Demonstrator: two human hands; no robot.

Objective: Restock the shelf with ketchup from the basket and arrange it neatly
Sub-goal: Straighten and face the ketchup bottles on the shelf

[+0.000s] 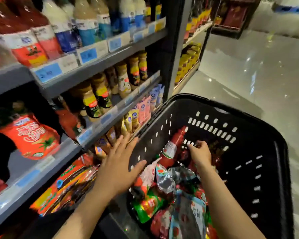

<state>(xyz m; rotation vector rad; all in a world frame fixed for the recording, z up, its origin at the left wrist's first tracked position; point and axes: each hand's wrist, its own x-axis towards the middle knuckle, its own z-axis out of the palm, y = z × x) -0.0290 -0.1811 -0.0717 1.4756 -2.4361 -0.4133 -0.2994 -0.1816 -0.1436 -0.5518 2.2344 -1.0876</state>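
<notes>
Two hands working: left hand [118, 163] lying flat, fingers straight, steadying black slotted plastic basket [259, 169]; right hand [199, 153] curling inside, grip unclear. Best closing around red ketchup bottle [173, 148] lying among pouches, mid-body, lifting clear.

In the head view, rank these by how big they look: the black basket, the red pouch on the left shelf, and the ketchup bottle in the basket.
1. Basket, largest by far.
2. Red pouch.
3. Ketchup bottle, partly buried, so its full size is hidden; the pouch is also nearer the camera, so this order is unsure.
</notes>
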